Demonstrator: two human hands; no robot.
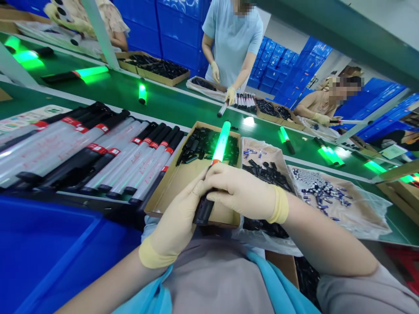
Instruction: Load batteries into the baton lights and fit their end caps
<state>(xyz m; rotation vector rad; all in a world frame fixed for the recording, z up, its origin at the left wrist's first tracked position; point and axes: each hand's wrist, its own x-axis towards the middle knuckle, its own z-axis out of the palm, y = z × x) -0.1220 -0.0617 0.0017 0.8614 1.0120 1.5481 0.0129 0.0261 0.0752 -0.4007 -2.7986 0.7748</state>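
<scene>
A light stick (221,146) with a glowing green tube, a red band and a black handle is tilted away from me, over a cardboard box (170,185) of small black parts. Wrapped round its black handle from the left is my gloved left hand (178,218). My gloved right hand (240,189) closes over the handle near the red band, its fingers bent and touching the left hand. The fingertips partly cover the handle. Both gloves are pale yellow.
Unlit light sticks (127,152) lie in a row at the left, beside a blue bin (49,253). To the right are a box of black parts (266,172) and a tray of batteries (327,192). Lit sticks lie on the green conveyor (183,104); co-workers (234,39) work across it.
</scene>
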